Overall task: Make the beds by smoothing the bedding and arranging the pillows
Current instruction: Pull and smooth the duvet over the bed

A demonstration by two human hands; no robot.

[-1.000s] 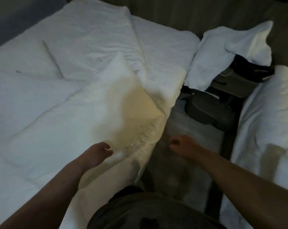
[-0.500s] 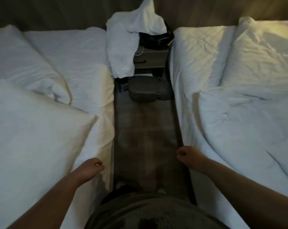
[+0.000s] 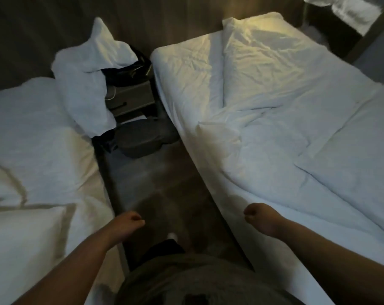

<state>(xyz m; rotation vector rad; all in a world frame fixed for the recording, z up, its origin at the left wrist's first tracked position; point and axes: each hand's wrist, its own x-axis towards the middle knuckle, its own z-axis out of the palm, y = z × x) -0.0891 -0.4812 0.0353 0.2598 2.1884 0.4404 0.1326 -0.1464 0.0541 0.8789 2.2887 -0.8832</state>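
Two beds with white bedding flank a narrow aisle. The right bed carries a rumpled duvet, one pillow at its head and another lying on the duvet at the right. On the left bed a pillow lies near me. My left hand hovers over the aisle with fingers curled, holding nothing. My right hand, also curled and empty, is above the right bed's near edge.
A loose white pillow leans on the dark nightstand between the beds, beside black items. A dark bag lies on the floor in front of it. The wooden aisle floor runs between the beds.
My view has swung from the left bed to the right bed. My left hand has left the left bed's pillow and come over the aisle; the right hand is now above the right bed.
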